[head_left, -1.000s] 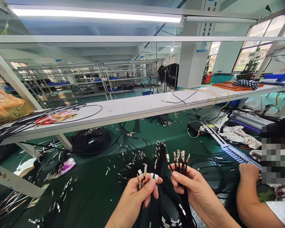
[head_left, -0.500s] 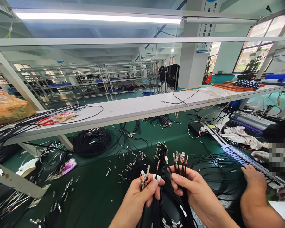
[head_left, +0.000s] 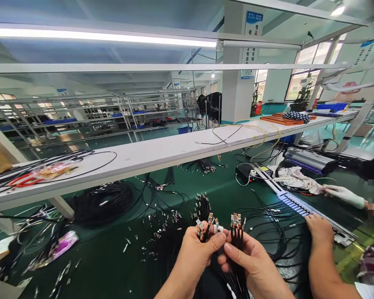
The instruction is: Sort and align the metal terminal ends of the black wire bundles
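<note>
Holding two small bunches of black wires, your hands meet at the near middle of the green bench point(head_left: 118, 253). Your left hand point(head_left: 195, 259) has its grip closed on a few wires point(head_left: 205, 226) whose terminal ends stand up above the fingers. Your right hand point(head_left: 251, 265) has its grip closed on a second bunch point(head_left: 237, 222), ends also up and roughly level with each other. The two bunches stand just beside one another, not merged.

Progress, as a judgement: some ends are gathered and aligned in each hand, but the work looks far from complete. A large wire bundle point(head_left: 202, 205) lies just beyond your hands, a coil point(head_left: 102, 201) sits far left under the shelf point(head_left: 149, 155), and loose terminals point(head_left: 165, 220) are scattered over the bench.

Clearance: open green surface lies to the near left. The right is tight; a co-worker's hand point(head_left: 319, 228) rests near your right hand at a long fixture point(head_left: 299, 203), and a gloved hand point(head_left: 343, 194) lies further right. The shelf edge overhangs the far side, limiting upward room there.
</note>
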